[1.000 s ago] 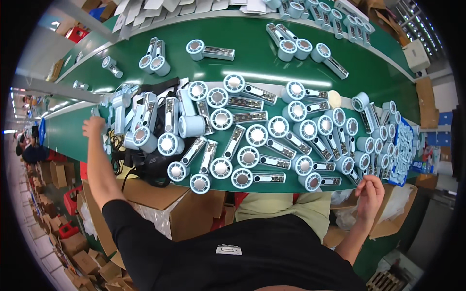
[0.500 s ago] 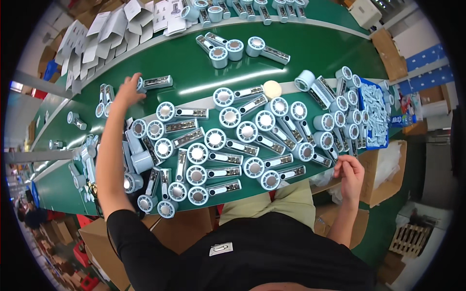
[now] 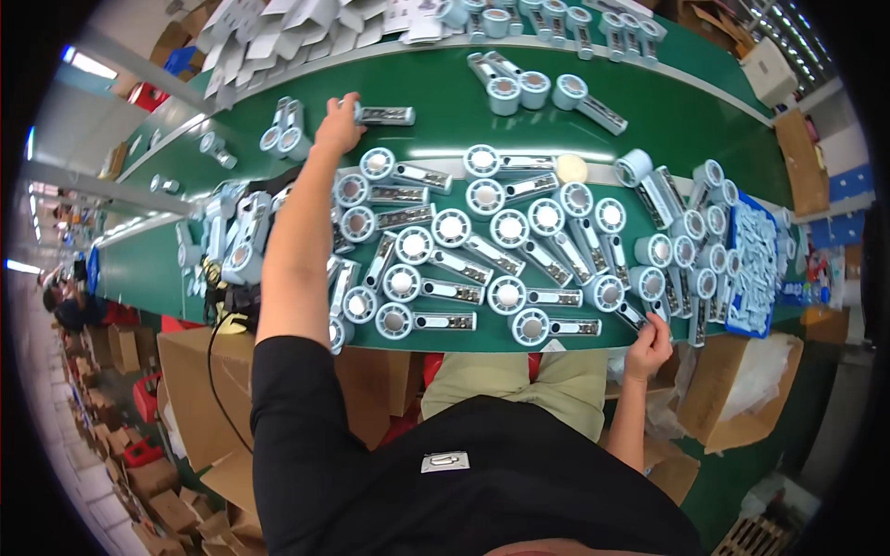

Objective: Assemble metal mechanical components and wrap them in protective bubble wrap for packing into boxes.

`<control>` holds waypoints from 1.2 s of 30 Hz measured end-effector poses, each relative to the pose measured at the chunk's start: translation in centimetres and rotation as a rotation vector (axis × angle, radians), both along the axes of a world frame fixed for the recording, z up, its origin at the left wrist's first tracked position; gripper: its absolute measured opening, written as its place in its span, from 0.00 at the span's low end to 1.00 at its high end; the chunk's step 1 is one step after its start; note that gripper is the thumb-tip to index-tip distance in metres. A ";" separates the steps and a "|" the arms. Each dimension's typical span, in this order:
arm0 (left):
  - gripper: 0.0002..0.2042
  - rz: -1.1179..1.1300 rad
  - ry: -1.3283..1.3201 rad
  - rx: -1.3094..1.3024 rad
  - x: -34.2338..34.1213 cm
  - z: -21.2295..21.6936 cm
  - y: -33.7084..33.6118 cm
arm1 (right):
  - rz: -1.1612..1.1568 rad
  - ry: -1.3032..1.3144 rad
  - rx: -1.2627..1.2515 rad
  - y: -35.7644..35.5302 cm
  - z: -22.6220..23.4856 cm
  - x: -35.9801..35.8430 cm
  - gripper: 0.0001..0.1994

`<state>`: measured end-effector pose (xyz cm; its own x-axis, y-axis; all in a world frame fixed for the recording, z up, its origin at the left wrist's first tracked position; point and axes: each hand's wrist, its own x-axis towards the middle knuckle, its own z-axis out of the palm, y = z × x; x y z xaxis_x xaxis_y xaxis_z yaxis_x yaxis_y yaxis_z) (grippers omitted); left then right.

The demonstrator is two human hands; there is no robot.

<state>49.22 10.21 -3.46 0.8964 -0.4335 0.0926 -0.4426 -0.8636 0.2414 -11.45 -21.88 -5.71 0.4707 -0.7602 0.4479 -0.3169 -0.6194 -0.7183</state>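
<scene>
Left hand (image 3: 337, 130) extends far across the green table (image 3: 686, 120), fingers closed on a pale-blue handheld fan (image 3: 378, 114). Right hand (image 3: 649, 345) rests loosely curled at the near edge, touching another fan (image 3: 633, 315).

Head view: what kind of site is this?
Likely a factory assembly or packing line: a long green conveyor belt covered with many identical pale-blue handheld fans, white folded cartons beyond it, and cardboard boxes beside the bench.

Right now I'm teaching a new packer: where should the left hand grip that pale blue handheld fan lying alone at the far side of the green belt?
Probably the straight dark-panelled handle, pinched across its width from above. The pale blue handheld fan lies flat, its round head already under the left hand, its handle pointing right with bare green belt around it.
</scene>
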 end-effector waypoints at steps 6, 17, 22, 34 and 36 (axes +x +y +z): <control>0.33 0.074 0.040 0.069 -0.9 0.9 -1.3 | 0.020 0.064 -0.035 0.0 0.6 0.4 0.12; 0.31 0.135 0.063 0.147 -2.4 2.2 -4.2 | 0.103 0.196 0.028 4.8 -2.6 -3.5 0.09; 0.35 0.099 0.061 0.207 -2.3 1.6 -6.0 | 0.287 0.171 -0.312 4.9 -0.5 -0.4 0.11; 0.34 0.049 0.052 0.185 -3.2 1.6 -7.5 | 0.136 0.095 -0.296 4.3 -1.2 2.7 0.09; 0.33 0.065 0.064 0.203 -3.2 1.7 -7.8 | 0.134 0.095 -0.288 4.4 -1.2 2.8 0.09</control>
<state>45.99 2.43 -1.81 0.9242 -0.3789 -0.0486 -0.3741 -0.9235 0.0851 -8.69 -17.49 -6.91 0.6077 -0.5371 0.5850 -0.2763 -0.8336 -0.4783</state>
